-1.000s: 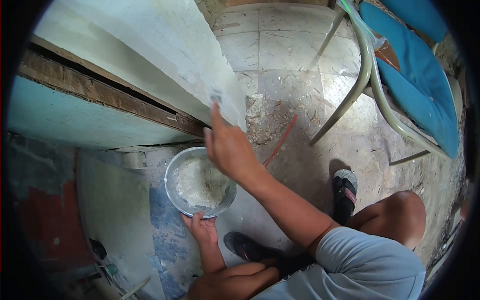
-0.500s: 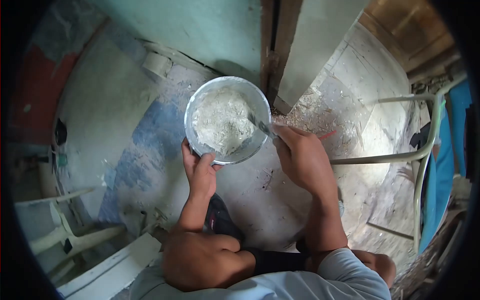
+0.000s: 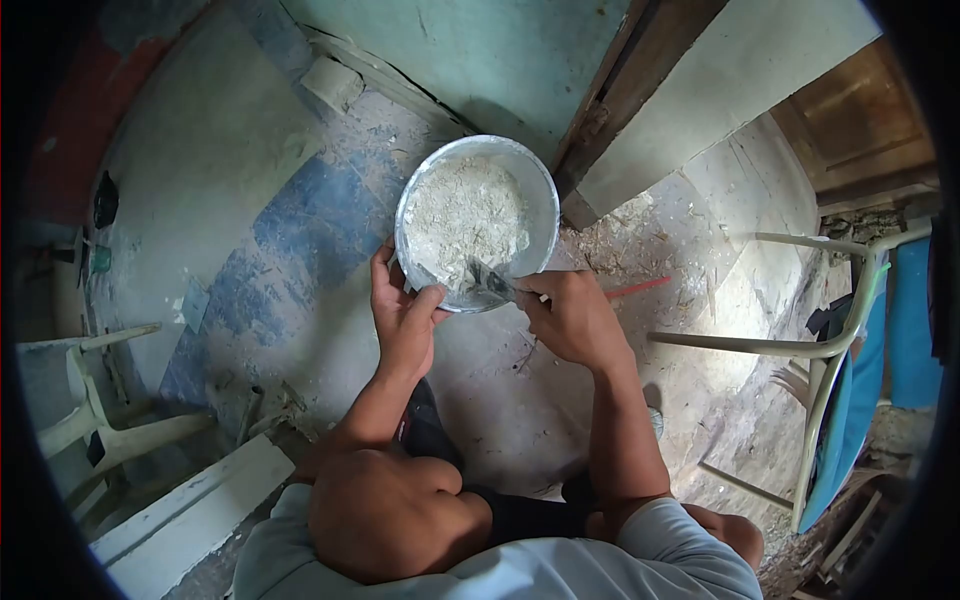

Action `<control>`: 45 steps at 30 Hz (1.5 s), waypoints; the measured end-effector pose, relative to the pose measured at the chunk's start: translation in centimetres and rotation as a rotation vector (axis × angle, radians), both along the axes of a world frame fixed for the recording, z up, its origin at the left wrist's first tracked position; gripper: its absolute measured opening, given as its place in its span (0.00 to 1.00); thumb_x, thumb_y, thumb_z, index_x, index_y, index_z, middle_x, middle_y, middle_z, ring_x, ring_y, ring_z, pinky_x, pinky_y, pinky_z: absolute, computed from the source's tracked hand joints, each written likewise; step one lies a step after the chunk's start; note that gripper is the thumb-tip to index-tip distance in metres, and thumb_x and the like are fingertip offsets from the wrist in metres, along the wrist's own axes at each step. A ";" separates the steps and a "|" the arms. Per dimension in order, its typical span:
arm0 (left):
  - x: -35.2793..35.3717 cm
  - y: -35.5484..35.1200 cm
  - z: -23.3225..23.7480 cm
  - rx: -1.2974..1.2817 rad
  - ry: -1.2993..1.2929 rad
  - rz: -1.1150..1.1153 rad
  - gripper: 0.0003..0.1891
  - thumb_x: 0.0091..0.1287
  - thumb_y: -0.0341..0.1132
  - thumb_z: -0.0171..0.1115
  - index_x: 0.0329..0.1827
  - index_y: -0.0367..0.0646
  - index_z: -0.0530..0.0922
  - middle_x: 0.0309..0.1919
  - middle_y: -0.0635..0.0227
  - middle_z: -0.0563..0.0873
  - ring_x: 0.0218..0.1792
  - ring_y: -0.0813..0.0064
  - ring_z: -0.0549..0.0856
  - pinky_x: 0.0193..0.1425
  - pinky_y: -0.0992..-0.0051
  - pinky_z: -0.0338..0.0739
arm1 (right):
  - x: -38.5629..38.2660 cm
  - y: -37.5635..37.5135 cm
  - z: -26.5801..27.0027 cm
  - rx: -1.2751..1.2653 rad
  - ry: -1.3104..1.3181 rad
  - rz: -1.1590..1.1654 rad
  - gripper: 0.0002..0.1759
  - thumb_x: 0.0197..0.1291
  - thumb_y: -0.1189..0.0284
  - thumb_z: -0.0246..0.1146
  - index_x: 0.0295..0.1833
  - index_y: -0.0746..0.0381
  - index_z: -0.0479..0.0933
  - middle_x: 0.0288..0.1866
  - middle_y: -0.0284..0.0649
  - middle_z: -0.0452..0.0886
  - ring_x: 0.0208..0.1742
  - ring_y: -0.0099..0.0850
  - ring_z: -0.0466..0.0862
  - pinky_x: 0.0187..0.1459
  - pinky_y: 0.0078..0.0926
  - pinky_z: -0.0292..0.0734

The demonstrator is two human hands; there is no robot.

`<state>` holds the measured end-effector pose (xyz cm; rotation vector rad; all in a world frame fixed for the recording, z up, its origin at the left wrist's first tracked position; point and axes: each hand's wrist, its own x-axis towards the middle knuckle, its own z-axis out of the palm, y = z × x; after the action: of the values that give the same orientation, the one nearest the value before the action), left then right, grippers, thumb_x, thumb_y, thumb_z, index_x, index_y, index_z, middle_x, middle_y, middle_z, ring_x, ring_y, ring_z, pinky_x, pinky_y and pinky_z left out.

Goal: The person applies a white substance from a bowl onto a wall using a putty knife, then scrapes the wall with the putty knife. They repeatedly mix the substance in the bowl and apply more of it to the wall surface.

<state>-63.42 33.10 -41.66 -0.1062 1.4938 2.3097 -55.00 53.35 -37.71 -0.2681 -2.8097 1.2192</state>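
Observation:
A round metal basin (image 3: 543, 215) holds a pale, lumpy, powdery mix (image 3: 465, 215). My left hand (image 3: 405, 318) grips its near left edge, thumb on the rim and fingers curled round the outer wall. In my right hand (image 3: 575, 318) is a putty knife (image 3: 492, 283), its handle wrapped by my fingers. The flat blade dips into the mix at the near side of the basin, close to my left thumb. Its tip is partly covered by the mix.
A blue-seated metal chair (image 3: 822, 350) stands at the right. Beyond the basin are a pale green wall (image 3: 450, 50) and a wooden post (image 3: 640, 85). A red strip (image 3: 638, 287) lies on the dusty floor, and a white board (image 3: 195, 525) is at lower left.
The putty knife has moved from the basin's right side to its near side, with my right hand coming lower and closer. My left hand keeps its hold. The view has turned slightly.

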 end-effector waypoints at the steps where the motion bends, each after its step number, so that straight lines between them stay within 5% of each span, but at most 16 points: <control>1: 0.0 -0.1 -0.1 -0.001 -0.003 0.003 0.41 0.63 0.16 0.57 0.82 0.46 0.58 0.71 0.61 0.75 0.68 0.67 0.82 0.60 0.64 0.91 | -0.1 0.2 0.3 -0.167 -0.176 -0.019 0.10 0.68 0.74 0.65 0.51 0.66 0.87 0.39 0.52 0.89 0.34 0.47 0.91 0.38 0.45 0.85; 2: -0.1 -0.1 -0.1 -0.001 -0.002 0.002 0.41 0.63 0.16 0.57 0.82 0.46 0.58 0.71 0.61 0.75 0.68 0.67 0.82 0.60 0.64 0.91 | -0.3 0.4 0.4 -0.335 -0.350 -0.039 0.13 0.72 0.75 0.66 0.58 0.68 0.87 0.37 0.48 0.90 0.30 0.38 0.92 0.33 0.36 0.86; 5: -0.1 -0.1 -0.4 -0.014 0.012 -0.002 0.41 0.63 0.16 0.57 0.82 0.47 0.58 0.71 0.61 0.75 0.68 0.67 0.82 0.60 0.63 0.91 | -0.5 0.5 -0.2 -0.619 -0.430 -0.065 0.14 0.76 0.74 0.64 0.58 0.70 0.87 0.33 0.40 0.88 0.27 0.26 0.90 0.26 0.27 0.83; 9: 0.0 0.0 0.0 0.022 0.004 -0.014 0.41 0.63 0.16 0.57 0.82 0.48 0.59 0.71 0.60 0.74 0.69 0.65 0.80 0.61 0.60 0.91 | -0.3 0.9 -1.0 -0.776 -0.457 -0.042 0.13 0.78 0.73 0.61 0.56 0.70 0.86 0.35 0.38 0.88 0.27 0.26 0.89 0.24 0.24 0.83; 12: -0.3 -0.3 0.1 -0.023 -0.037 0.023 0.42 0.62 0.17 0.58 0.81 0.49 0.59 0.72 0.58 0.72 0.71 0.60 0.78 0.59 0.54 0.91 | 0.4 2.1 -0.3 -0.853 -0.366 -0.106 0.13 0.78 0.72 0.62 0.57 0.68 0.86 0.36 0.36 0.88 0.26 0.24 0.88 0.24 0.23 0.82; 19: -1.4 -2.2 -1.7 0.006 -0.105 -0.046 0.43 0.63 0.22 0.57 0.84 0.58 0.58 0.73 0.58 0.73 0.64 0.57 0.83 0.45 0.61 0.93 | 3.6 4.3 2.7 -1.267 0.203 -0.100 0.14 0.76 0.75 0.63 0.62 0.67 0.84 0.37 0.35 0.87 0.27 0.21 0.83 0.26 0.21 0.78; 23: -2.0 -1.2 -0.7 0.017 -0.134 -0.059 0.42 0.65 0.22 0.55 0.84 0.58 0.59 0.72 0.55 0.74 0.59 0.56 0.86 0.36 0.63 0.95 | 3.9 2.8 3.0 -1.265 0.614 -0.248 0.14 0.76 0.78 0.62 0.63 0.69 0.83 0.42 0.38 0.89 0.30 0.21 0.84 0.30 0.20 0.79; 26: -2.2 -1.0 -0.5 0.009 -0.157 -0.184 0.37 0.65 0.25 0.57 0.81 0.52 0.64 0.73 0.56 0.75 0.65 0.53 0.85 0.50 0.55 0.96 | 3.6 2.7 3.7 -1.051 0.773 -0.450 0.15 0.76 0.79 0.61 0.64 0.69 0.82 0.42 0.38 0.88 0.32 0.19 0.84 0.33 0.19 0.80; 29: -2.0 0.0 0.2 0.027 -0.214 -0.256 0.36 0.66 0.25 0.57 0.80 0.50 0.64 0.73 0.55 0.75 0.65 0.52 0.85 0.50 0.53 0.96 | 2.3 3.2 4.0 -0.922 0.972 -0.729 0.16 0.76 0.79 0.62 0.66 0.69 0.82 0.44 0.37 0.90 0.35 0.17 0.84 0.36 0.18 0.80; 31: -1.6 0.4 0.9 0.027 -0.193 -0.267 0.35 0.66 0.25 0.57 0.80 0.49 0.65 0.73 0.54 0.75 0.66 0.51 0.84 0.53 0.52 0.95 | 0.8 3.5 4.0 -0.881 1.011 -0.837 0.16 0.73 0.79 0.66 0.64 0.68 0.83 0.42 0.37 0.89 0.33 0.18 0.83 0.34 0.19 0.79; 33: -1.0 0.5 1.7 0.022 -0.213 -0.273 0.35 0.67 0.25 0.56 0.80 0.49 0.64 0.73 0.53 0.75 0.66 0.51 0.84 0.56 0.50 0.94 | -0.6 3.7 3.4 -0.395 0.924 -0.981 0.17 0.72 0.78 0.68 0.64 0.65 0.84 0.42 0.36 0.88 0.32 0.19 0.83 0.32 0.19 0.78; 36: -0.4 0.4 2.7 -0.007 -0.226 -0.263 0.37 0.66 0.24 0.54 0.81 0.51 0.62 0.72 0.54 0.75 0.64 0.51 0.85 0.54 0.51 0.94 | -2.5 2.4 2.3 -0.281 0.919 -0.938 0.18 0.65 0.78 0.72 0.60 0.66 0.86 0.41 0.45 0.86 0.32 0.34 0.85 0.33 0.30 0.79; 40: -1.6 -1.0 3.5 -0.087 -0.225 -0.280 0.38 0.65 0.22 0.53 0.81 0.52 0.60 0.71 0.54 0.75 0.62 0.51 0.86 0.52 0.52 0.95 | -2.3 0.1 1.6 -0.424 0.935 -0.926 0.19 0.64 0.80 0.72 0.61 0.66 0.86 0.42 0.47 0.87 0.35 0.39 0.88 0.37 0.32 0.82; 45: -2.8 -1.6 7.1 -0.239 -0.172 -0.337 0.37 0.66 0.22 0.53 0.80 0.53 0.60 0.70 0.55 0.76 0.61 0.53 0.87 0.47 0.55 0.95 | -1.2 -0.1 1.6 -0.658 0.946 -0.950 0.16 0.71 0.80 0.67 0.62 0.67 0.84 0.43 0.46 0.89 0.33 0.27 0.88 0.36 0.26 0.82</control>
<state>-66.23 31.48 -34.59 -0.1051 1.5589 1.8091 -56.22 53.25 -36.13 -0.7019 -1.1763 1.3830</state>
